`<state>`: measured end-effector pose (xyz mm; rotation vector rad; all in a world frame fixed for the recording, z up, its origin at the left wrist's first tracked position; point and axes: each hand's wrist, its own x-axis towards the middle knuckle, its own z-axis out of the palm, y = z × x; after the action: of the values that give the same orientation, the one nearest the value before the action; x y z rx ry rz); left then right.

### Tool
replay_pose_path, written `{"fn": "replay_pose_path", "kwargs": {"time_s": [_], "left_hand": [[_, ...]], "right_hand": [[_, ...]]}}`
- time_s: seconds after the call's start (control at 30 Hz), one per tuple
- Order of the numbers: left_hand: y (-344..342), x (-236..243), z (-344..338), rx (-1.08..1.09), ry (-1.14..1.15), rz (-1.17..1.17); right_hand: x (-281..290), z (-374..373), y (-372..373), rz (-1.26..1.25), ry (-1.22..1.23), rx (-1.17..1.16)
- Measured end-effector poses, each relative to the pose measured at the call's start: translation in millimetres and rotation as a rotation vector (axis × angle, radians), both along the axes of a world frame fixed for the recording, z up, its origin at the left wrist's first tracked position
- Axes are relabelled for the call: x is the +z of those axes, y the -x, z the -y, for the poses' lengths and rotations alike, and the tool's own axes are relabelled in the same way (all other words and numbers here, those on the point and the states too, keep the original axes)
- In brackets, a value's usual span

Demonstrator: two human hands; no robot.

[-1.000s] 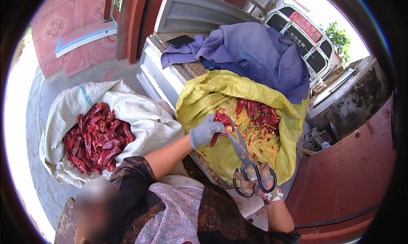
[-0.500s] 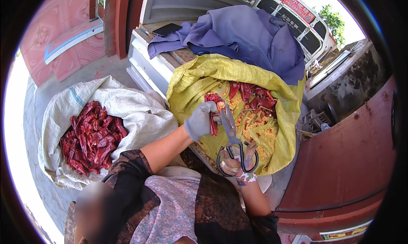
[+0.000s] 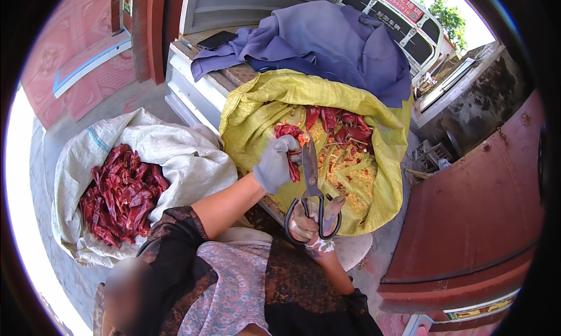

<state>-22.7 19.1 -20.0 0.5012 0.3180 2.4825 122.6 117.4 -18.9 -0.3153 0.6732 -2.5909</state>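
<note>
Dried red chillies (image 3: 286,130) are bunched in my gloved left hand (image 3: 277,165), its fingers closed round them; one hangs below the fingers. My right hand (image 3: 306,225), in a glove with a patterned cuff, grips the black loop handles of a large pair of scissors (image 3: 311,167). Their dark blades point up and away, with the tips beside the orange-red cut end of the held chillies. Both hands are over the near part of an open yellow woven sack (image 3: 383,116). Inside it lie pale yellow seeds (image 3: 356,187) and, at its far side, more red chillies (image 3: 353,125).
To the left stands a white woven sack (image 3: 193,154) with a heap of red chillies (image 3: 125,195). Behind the yellow sack, a purple-blue cloth (image 3: 327,38) and a black phone (image 3: 217,40) lie on a metal-sided platform. A dark red metal panel (image 3: 461,213) rises at right.
The whole view has shifted a little, with the sacks and cloth further left. The scissors have swung slightly so that they stand more upright. Both hands keep their hold.
</note>
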Motion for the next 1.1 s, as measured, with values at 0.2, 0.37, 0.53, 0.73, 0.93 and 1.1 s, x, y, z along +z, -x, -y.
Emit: {"fn": "replay_pose_path", "kwargs": {"time_s": [0.2,0.37,0.53,0.73,0.93,1.1], "left_hand": [[0.3,8.9,-5.3,0.018,-0.008,0.026],[-0.1,9.3,-5.0,-0.266,-0.177,0.256],[-3.5,0.3,-6.2,-0.185,-0.068,0.283],[-6.9,-6.6,4.6,-0.122,-0.044,0.071],[-19.9,18.5,8.2,-0.129,-0.010,-0.041],[-9.5,3.1,11.5,-0.212,-0.094,-0.280]], "right_hand": [[-8.1,1.5,9.9,-0.006,0.275,0.168],[-10.6,11.4,12.8,-0.001,0.330,0.210],[10.7,-4.2,-8.5,0.103,-0.108,-0.128],[51.6,-53.7,-34.5,-0.233,-1.133,-0.290],[90.4,-44.1,-24.0,-0.669,-2.388,-0.689],[97.9,-41.0,-10.8,-0.645,-2.639,-0.606]]}}
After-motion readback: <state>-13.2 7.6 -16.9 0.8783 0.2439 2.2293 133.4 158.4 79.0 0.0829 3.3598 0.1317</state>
